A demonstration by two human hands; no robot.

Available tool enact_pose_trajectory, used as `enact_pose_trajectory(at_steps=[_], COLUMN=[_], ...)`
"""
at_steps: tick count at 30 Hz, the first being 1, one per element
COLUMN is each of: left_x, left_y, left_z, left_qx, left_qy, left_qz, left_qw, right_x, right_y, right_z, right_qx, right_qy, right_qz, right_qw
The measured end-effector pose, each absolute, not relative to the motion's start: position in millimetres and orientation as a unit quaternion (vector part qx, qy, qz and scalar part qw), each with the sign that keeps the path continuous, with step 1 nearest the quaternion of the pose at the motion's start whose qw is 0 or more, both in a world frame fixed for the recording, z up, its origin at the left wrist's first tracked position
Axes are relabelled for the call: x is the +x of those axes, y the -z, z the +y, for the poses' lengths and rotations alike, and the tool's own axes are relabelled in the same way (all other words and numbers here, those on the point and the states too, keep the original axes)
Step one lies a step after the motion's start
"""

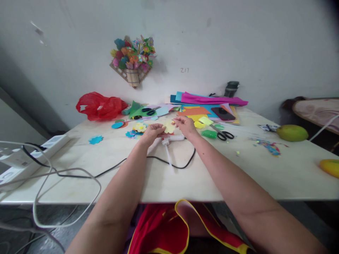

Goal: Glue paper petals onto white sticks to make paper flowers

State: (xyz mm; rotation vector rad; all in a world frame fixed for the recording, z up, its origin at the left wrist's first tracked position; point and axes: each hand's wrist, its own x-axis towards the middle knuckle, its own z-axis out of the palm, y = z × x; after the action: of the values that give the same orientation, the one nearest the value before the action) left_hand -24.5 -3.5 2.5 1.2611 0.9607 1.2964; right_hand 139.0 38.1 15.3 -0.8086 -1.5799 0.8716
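Between my two hands is a pale yellow paper flower (170, 127). My left hand (156, 131) pinches its left edge, thumb and fingers closed. My right hand (185, 126) is closed at the flower's upper right, its fingertips pinched on a tiny yellow-orange piece too small to name. Just below the hands lies a white hot glue gun (174, 138), a clear glue stick jutting from it toward me. Left of my left hand sits a pile of cut paper flowers, a yellow one (140, 127) on top.
Scissors (225, 135) and a green roll (209, 134) lie to the right. Behind are coloured sheets (194, 112), a phone (223, 113) and a red plastic bag (100, 106). A black cord (111, 168) crosses toward a power strip (53, 144). Mangoes (292, 133) sit far right.
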Motion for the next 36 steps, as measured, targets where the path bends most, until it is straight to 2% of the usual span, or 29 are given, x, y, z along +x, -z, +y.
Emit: enact_pose_trajectory(at_steps=[7, 13, 36], left_x=[-28, -29, -24], left_y=[1, 1, -4], left_z=[0, 0, -3], left_qx=[0.528, 0.525, 0.534], left_qy=[-0.553, -0.553, -0.549], left_qz=[0.402, 0.404, 0.392], left_qw=[0.504, 0.506, 0.509], right_x=[145, 149, 140], right_y=[-13, -17, -15], right_z=[45, 38, 36], right_qx=[-0.325, -0.336, -0.363], right_qy=[-0.416, -0.410, -0.135], right_qz=[-0.640, -0.666, -0.772], right_qw=[0.558, 0.525, 0.503])
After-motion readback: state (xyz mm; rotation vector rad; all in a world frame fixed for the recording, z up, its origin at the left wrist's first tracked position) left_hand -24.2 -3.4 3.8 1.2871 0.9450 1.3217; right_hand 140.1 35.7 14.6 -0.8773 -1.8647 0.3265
